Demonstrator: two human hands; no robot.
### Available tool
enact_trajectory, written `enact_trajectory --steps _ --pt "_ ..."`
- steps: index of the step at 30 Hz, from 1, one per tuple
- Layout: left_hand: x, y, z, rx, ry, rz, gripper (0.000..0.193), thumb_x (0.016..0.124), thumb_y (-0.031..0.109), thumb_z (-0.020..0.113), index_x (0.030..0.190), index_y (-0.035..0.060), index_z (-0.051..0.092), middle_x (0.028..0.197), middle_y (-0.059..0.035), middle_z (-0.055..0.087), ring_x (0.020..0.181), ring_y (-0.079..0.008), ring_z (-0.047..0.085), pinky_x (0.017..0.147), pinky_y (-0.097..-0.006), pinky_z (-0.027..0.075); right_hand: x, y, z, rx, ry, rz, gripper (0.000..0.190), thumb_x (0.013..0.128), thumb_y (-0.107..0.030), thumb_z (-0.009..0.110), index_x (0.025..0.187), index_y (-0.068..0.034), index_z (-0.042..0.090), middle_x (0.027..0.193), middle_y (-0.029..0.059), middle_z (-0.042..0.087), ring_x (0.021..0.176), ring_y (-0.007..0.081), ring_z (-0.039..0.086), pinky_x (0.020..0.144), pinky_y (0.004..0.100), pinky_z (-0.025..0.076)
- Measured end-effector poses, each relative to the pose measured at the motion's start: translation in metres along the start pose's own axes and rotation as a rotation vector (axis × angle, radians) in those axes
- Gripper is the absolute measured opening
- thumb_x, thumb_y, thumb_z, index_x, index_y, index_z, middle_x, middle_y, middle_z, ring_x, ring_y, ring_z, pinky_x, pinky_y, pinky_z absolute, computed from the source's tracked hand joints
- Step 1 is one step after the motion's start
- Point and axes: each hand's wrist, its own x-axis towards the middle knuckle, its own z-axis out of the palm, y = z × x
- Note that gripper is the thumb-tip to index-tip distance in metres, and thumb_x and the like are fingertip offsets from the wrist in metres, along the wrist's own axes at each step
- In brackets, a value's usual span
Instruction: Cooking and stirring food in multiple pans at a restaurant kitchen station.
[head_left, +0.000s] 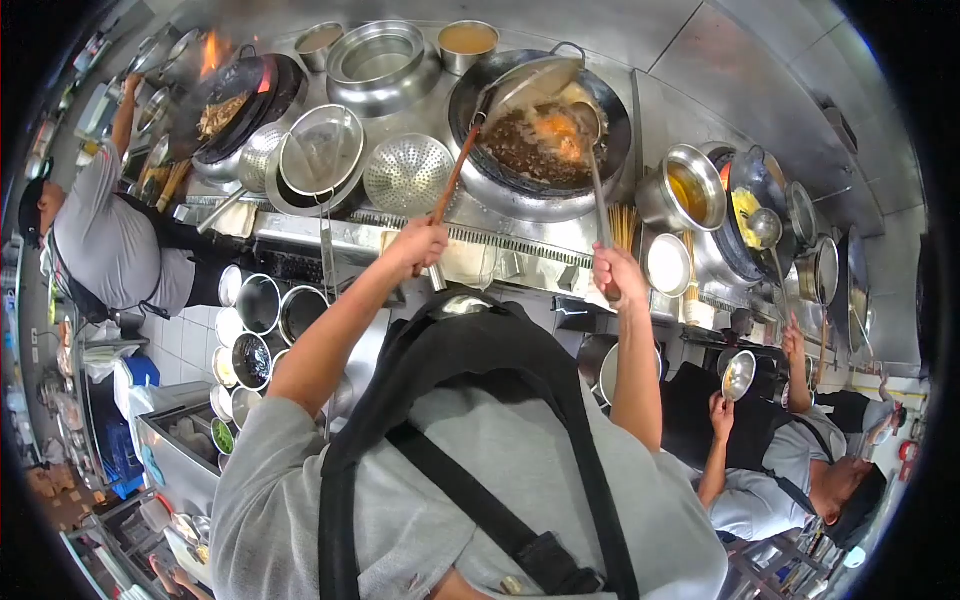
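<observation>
My left hand (421, 244) grips a long wooden handle (459, 166). Its far end carries a wide, shallow skimmer (536, 81), tilted over the back of a black wok (616, 146); steam blurs its surface. In my right hand (619, 271) is the handle of a long metal ladle (587, 120), whose bowl rests inside the same wok at the right. Dark, bubbling liquid (517, 150) fills the wok's bottom. Orange-brown food pieces (559, 133) lie in it beside the ladle; what they are I cannot tell.
Left of the wok lie a perforated strainer (409, 174) and a mesh sieve (322, 150) over a pot. A steel pot of yellow liquid (686, 187) stands at right. Co-workers (112, 240) (780, 465) cook on both sides; flames (214, 52) rise at far left.
</observation>
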Motion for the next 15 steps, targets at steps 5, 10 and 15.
enact_trajectory --steps 5,10,15 --pt "0.004 0.013 0.043 -0.513 -0.196 -0.189 0.021 0.084 0.004 0.049 0.066 0.0107 0.038 0.056 0.0045 0.036 0.042 -0.0065 0.032 0.038 -0.0235 0.024 0.001 0.024 0.028 0.265 -0.07 0.083 0.005 0.093 -0.008 0.048 0.096 -0.01 0.051 0.059 -0.0063 0.041 0.043 0.0056 0.037 0.038 0.0231 0.032" --pt "0.003 0.023 0.069 -0.726 -0.293 -0.247 0.025 0.083 0.005 0.047 0.063 0.0128 0.035 0.055 0.0045 0.035 0.042 -0.006 0.033 0.04 -0.0238 0.026 -0.004 0.027 0.049 0.664 -0.25 0.169 0.009 0.091 -0.004 0.046 0.097 -0.003 0.052 0.059 -0.0068 0.04 0.039 0.0032 0.035 0.037 0.0211 0.031" --pt "0.0 0.019 0.073 -0.535 -0.222 -0.153 0.024 0.082 0.005 0.049 0.063 0.0123 0.037 0.055 0.005 0.035 0.041 -0.0057 0.032 0.038 -0.0237 0.024 -0.013 0.026 0.055 1.154 -0.46 0.253 0.012 0.091 -0.002 0.042 0.099 0.004 0.048 0.058 -0.0044 0.043 0.04 0.0039 0.041 0.037 0.0212 0.035"
